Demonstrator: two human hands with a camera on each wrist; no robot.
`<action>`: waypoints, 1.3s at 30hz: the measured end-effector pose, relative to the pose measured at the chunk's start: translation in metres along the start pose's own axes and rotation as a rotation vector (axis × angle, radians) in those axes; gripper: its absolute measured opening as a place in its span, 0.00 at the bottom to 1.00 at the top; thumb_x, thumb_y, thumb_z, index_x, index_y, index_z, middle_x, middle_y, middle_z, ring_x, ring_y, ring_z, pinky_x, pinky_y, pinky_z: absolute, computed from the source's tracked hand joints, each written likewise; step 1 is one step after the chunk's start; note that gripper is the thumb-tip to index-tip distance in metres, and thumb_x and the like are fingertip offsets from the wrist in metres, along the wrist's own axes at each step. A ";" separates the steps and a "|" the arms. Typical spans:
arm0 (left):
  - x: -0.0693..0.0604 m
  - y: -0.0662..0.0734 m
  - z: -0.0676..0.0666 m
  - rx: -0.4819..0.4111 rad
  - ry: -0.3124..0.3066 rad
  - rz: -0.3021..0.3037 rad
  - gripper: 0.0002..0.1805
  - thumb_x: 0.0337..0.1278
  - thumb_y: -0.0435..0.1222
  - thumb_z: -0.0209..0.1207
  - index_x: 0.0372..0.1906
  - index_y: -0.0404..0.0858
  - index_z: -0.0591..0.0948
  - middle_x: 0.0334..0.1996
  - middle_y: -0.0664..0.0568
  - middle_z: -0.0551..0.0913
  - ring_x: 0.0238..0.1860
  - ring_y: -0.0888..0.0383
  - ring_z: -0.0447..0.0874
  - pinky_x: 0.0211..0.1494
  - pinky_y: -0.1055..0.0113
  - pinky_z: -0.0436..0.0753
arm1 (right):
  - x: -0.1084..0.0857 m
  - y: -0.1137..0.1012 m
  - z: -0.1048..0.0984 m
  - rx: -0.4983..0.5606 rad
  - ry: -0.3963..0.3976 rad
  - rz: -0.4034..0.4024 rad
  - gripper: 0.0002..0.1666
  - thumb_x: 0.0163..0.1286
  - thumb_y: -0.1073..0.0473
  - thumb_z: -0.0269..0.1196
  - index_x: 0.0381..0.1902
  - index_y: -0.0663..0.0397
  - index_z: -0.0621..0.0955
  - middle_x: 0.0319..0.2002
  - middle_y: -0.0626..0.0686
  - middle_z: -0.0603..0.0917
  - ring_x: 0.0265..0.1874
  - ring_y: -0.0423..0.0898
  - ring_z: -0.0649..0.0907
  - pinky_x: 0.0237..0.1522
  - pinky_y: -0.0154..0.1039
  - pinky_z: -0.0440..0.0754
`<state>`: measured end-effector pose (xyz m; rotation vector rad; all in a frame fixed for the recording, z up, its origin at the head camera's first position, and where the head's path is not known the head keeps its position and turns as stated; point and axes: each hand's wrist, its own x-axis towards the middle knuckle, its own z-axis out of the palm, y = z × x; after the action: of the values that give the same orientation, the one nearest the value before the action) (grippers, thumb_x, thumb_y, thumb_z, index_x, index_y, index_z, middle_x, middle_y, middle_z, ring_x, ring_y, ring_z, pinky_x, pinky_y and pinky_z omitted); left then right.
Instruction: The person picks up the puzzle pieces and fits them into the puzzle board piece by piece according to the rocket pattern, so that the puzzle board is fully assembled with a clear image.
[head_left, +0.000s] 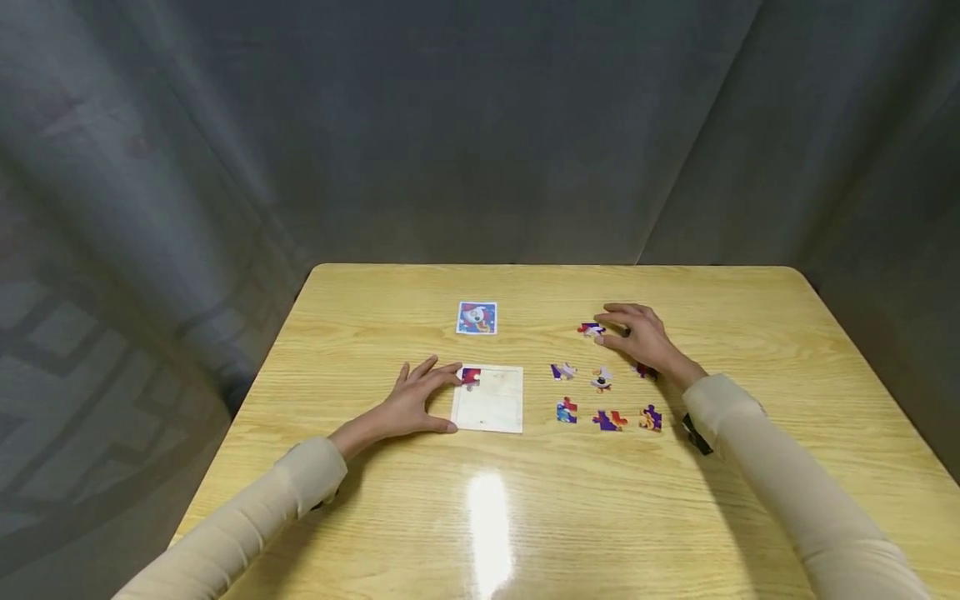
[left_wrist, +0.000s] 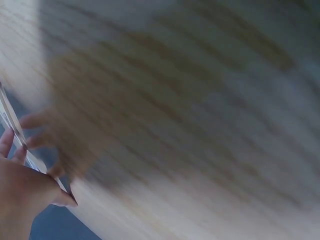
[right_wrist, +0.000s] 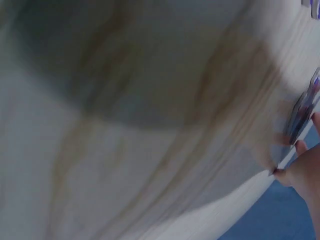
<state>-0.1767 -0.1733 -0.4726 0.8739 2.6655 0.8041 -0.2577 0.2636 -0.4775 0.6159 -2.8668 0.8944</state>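
Observation:
A white square puzzle board [head_left: 495, 404] lies on the table, one red and purple puzzle piece [head_left: 471, 377] in its upper left corner. At the board's left edge my left hand [head_left: 420, 398] rests with fingers spread, a fingertip by the upper corner and the thumb by the lower one. The left wrist view shows these fingers along the board's edge [left_wrist: 12, 117]. Over to the right, my right hand [head_left: 636, 335] reaches to a red, white and purple puzzle piece [head_left: 589, 330]. Its index finger and thumb stand apart at that piece's right end.
Several loose pieces lie in rows right of the board, among them a white one with a black dot [head_left: 602, 381] and a blue and red one [head_left: 567, 410]. A small picture card [head_left: 477, 318] lies behind the board. Grey curtains [head_left: 480, 133] surround the wooden table [head_left: 375, 517].

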 end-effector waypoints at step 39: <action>0.009 0.008 0.002 -0.008 -0.016 -0.006 0.38 0.47 0.55 0.69 0.64 0.50 0.71 0.75 0.58 0.55 0.76 0.46 0.37 0.70 0.39 0.27 | -0.005 -0.075 0.011 0.126 0.191 -0.079 0.17 0.62 0.61 0.68 0.49 0.60 0.83 0.36 0.55 0.80 0.36 0.50 0.79 0.34 0.46 0.79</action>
<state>-0.1792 -0.1612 -0.4701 0.8664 2.6480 0.8030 -0.2223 0.2030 -0.4480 0.6144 -2.6146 1.0659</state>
